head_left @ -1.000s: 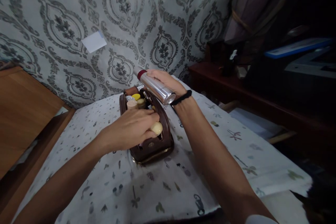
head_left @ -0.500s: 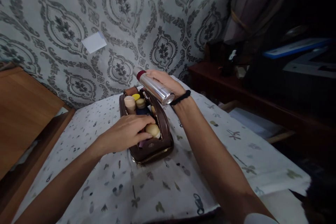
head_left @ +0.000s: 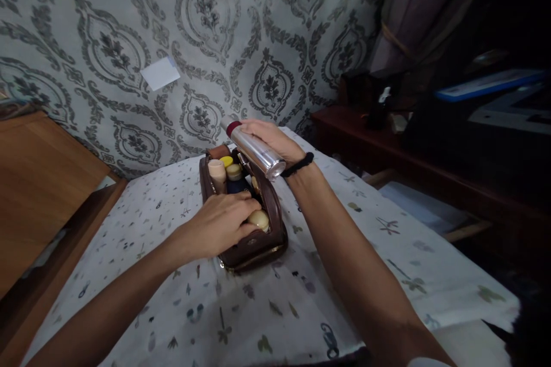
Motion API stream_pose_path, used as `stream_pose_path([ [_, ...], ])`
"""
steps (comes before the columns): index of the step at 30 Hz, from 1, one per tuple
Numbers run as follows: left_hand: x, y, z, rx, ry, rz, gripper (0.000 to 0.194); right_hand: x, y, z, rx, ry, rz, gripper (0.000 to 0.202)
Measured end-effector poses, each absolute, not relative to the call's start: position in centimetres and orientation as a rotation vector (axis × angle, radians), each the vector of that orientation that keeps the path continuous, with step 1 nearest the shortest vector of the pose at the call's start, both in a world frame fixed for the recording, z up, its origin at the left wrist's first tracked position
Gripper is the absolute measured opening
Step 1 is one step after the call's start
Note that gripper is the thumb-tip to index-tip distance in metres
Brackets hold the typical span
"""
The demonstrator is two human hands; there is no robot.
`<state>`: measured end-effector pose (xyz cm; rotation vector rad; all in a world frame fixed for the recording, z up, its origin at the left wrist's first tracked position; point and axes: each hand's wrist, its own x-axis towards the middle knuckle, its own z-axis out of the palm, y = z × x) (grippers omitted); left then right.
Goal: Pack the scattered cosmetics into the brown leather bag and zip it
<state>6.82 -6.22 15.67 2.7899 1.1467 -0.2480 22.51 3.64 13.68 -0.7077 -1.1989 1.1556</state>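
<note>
A brown zip-up toiletry bag (head_left: 275, 241) lies open on the patterned cloth. My left hand (head_left: 221, 221) reaches into its near end, with thumb and fingers closed about a small jar with a rounded cream lid (head_left: 259, 219); the fingertips are partly hidden. Above the bag's far right side, my right hand (head_left: 273, 139) grips a shiny silver bottle (head_left: 260, 155) with a dark red band, tilted with its base toward me. Inside the bag stand a beige-capped tube (head_left: 217, 170), a yellow lid (head_left: 226, 161), a gold-lidded jar (head_left: 234, 172) and a dark blue item (head_left: 237, 185).
White cloth with small plant prints (head_left: 172, 315) covers the surface under the bag. A patterned wall (head_left: 206, 40) rises behind it, bearing a white paper (head_left: 160, 73). Wooden furniture (head_left: 47, 183) stands at left; a dark red table (head_left: 340, 126) with a small bottle (head_left: 381, 108) is at right.
The view has shifted slightly. My left hand has moved a little right and deeper over the bag, its fingers still at the jar. The silver bottle stays in my right hand, slightly lower.
</note>
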Motion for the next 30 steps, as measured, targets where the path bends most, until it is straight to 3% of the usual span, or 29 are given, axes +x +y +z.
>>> stream_pose_path([
  [5, 6.2, -6.3, 15.7, 2.78, 1.101, -0.182, 0.017, 22.4, 3.1, 14.0, -0.728, -1.199, 1.206, 0.023],
  [11, 3.9, -4.4, 17.7, 2.86, 1.194, 0.364, 0.019, 22.1, 2.6, 14.1, -0.844, -1.284, 1.16, 0.036],
  [15, 2.8, -2.0, 17.4, 3.015, 1.373, 0.6, 0.02, 21.6, 2.1, 14.1, -0.999, -1.564, 0.845, 0.044],
  [19, 2.2, -0.9, 16.0, 2.932, 1.32, 0.517, 0.021, 20.7, 0.8, 14.8, -1.284, -1.88, 0.469, 0.053],
  [30, 1.3, -1.1, 15.5, 2.78, 1.367, 0.66, 0.014, 17.7, -2.5, 15.2, -1.633, -2.142, 0.049, 0.038],
])
